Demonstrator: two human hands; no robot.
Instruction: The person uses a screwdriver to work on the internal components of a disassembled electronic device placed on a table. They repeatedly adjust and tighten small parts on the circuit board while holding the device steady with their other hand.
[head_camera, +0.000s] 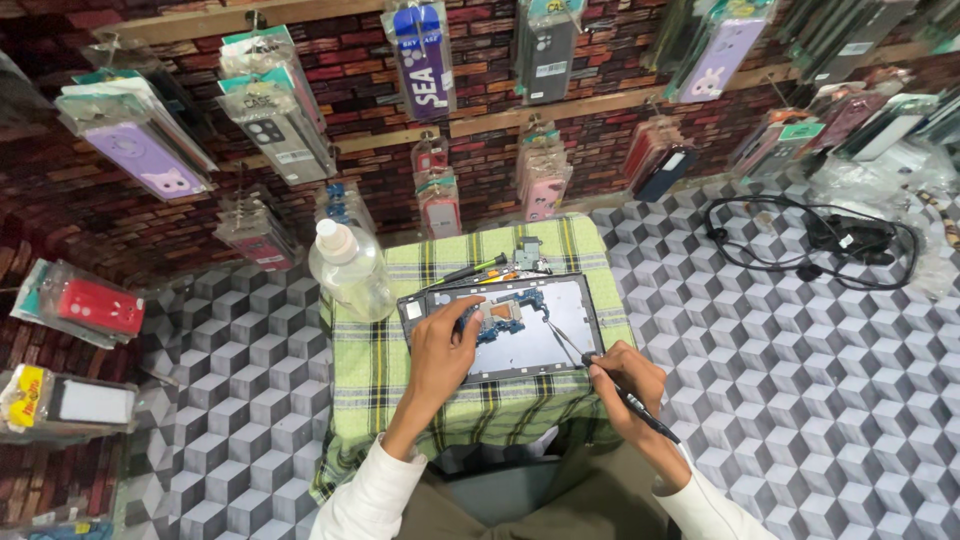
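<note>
left hand (440, 350) pressed flat on open tablet (500, 325); right hand (625, 375) gripping pen tool (625, 398) at tablet's right edge.

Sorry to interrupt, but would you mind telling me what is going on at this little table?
A person sits over an opened tablet with its back cover off, lying on a green checked cloth. The left hand rests on the tablet beside the exposed blue circuit board. The right hand holds a thin black pen-like tool at the tablet's lower right edge. A clear plastic bottle stands at the cloth's left corner, and a black-handled screwdriver lies just behind the tablet.
</note>
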